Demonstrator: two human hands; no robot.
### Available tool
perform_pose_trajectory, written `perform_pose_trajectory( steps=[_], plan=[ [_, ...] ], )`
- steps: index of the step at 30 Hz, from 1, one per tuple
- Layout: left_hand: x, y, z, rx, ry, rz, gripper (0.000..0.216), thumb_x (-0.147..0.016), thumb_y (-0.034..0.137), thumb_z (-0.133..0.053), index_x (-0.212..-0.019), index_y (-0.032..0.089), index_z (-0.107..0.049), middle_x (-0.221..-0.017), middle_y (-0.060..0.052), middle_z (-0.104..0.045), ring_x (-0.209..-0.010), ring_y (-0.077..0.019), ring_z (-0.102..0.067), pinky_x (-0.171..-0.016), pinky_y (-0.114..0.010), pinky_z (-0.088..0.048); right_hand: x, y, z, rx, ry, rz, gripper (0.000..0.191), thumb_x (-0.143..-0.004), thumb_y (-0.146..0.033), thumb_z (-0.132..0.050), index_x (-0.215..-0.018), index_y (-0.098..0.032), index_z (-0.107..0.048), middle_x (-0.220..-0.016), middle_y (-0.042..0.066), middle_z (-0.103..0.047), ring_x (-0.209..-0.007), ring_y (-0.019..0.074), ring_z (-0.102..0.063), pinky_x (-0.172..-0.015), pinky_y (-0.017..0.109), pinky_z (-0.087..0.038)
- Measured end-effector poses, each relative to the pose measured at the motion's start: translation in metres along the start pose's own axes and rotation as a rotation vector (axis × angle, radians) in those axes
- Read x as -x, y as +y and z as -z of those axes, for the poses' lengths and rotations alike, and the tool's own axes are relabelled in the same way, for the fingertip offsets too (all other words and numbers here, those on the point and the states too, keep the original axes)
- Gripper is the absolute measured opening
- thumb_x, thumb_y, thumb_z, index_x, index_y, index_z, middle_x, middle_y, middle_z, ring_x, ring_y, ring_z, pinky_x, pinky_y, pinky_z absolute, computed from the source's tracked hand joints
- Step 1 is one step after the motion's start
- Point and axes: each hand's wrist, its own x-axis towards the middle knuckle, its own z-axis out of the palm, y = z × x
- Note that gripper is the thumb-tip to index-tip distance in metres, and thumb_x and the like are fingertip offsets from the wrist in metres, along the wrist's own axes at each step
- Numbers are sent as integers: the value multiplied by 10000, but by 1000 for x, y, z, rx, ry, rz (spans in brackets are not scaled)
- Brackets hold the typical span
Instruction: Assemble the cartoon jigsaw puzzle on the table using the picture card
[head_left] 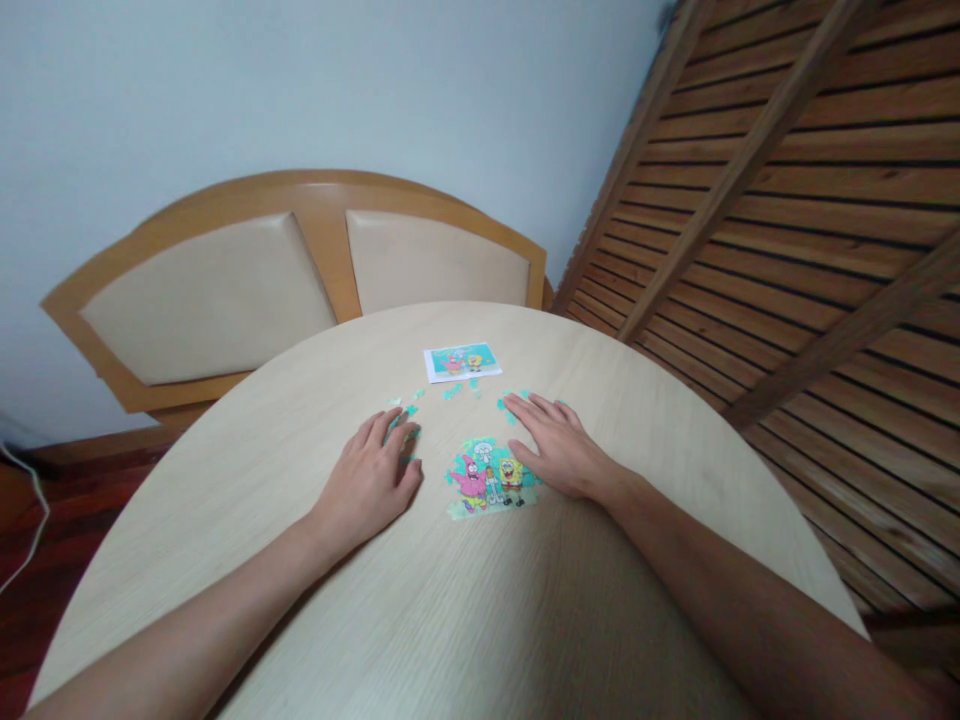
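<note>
A partly joined jigsaw puzzle (491,480) with pink and yellow cartoon figures lies flat on the table between my hands. My left hand (371,468) rests to its left, fingers apart, over a few loose turquoise puzzle pieces (411,410) that it partly hides. On the other side, my right hand (555,440) lies with fingers spread, its fingertips at more loose pieces and its thumb close to the puzzle's upper right edge. Neither hand grips anything that I can see. Beyond them sits a reference picture card (463,362) with the same figures.
Several loose pieces (452,391) are scattered just below the card. The round wooden table (300,620) fills the lower view. A padded wooden bench back (322,190) stands behind it against a pale wall, and a slatted wooden panel (780,200) leans in at the right.
</note>
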Motion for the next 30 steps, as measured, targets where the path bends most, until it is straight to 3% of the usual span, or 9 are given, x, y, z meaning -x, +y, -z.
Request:
perform_pose_trajectory(
  steps=[9,16,22,30],
  plan=[
    [2,8,-16,1,-48,-35,439,-968,258,-437,-1354,95,-566,-1473,-181,-517,-1415,-358,-421,-1171,-551,-386,-8,3,0,49,-5,-31,672,-978,-490,-420,-1576,-194,-341,-1647,76,-314,-1489,355,-302,-1188,534,-239],
    [-1,19,-3,175,-133,-224,442,-1034,319,-433,-1448,175,-488,-1530,-133,-481,-1447,-320,-393,-1190,-568,-350,-7,0,2,71,51,-1,573,-984,-470,-457,-1506,-233,-467,-1570,103,-447,-1418,333,-389,-1149,532,-280],
    [0,25,3,273,-174,-316,473,-1015,350,-510,-1463,206,-464,-1504,-121,-514,-1431,-319,-417,-1184,-560,-362,-5,2,1,55,94,67,494,-988,-459,-500,-1433,-252,-556,-1573,107,-443,-1415,326,-393,-1141,538,-275],
    [-2,20,5,303,-219,-396,441,-982,178,-471,-1418,210,-532,-1476,-91,-551,-1433,-293,-418,-1186,-543,-358,-4,-5,4,14,171,196,234,-993,-299,-545,-1130,-230,-722,-1275,70,-713,-1274,289,-550,-1077,506,-338]
  ],
)
